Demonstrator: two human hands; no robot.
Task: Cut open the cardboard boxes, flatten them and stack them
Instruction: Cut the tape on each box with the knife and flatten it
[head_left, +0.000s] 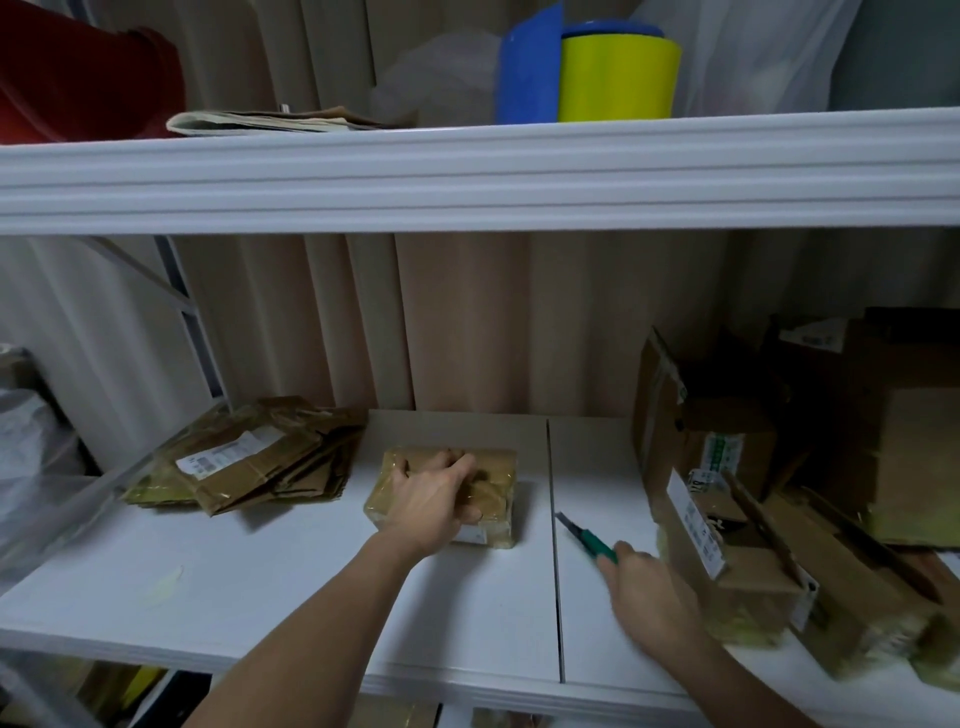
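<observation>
My left hand (434, 499) lay on top of a small cardboard box (493, 488) wrapped in clear tape, the fingers curled over its upper face and the thumb down along its near side, so that I gripped it. The box sat flat on the white shelf (291, 587), near the middle, just left of the dark seam where two shelf boards met. My right hand (647, 597) was on the other side of that seam, closed round the green handle of a utility knife (587, 538); the blade end pointed up and to the left, toward the box but apart from it, and it hung just above the shelf surface. The hand was blurred, so I could not tell how each finger lay on the handle. To the left of the small box, against the back wall, lay a pile of flattened cardboard (254, 457), brown sheets stacked unevenly, the top one bearing a white label. To the right stood a heap of uncut boxes (737, 499), some tilted, some with white labels and tape, the nearest of them just beside my right wrist. On the upper shelf (467, 176) stood a yellow roll (618, 78) with a blue roll (530, 67) touching its left side, and folded papers (270, 122) lay further left.
</observation>
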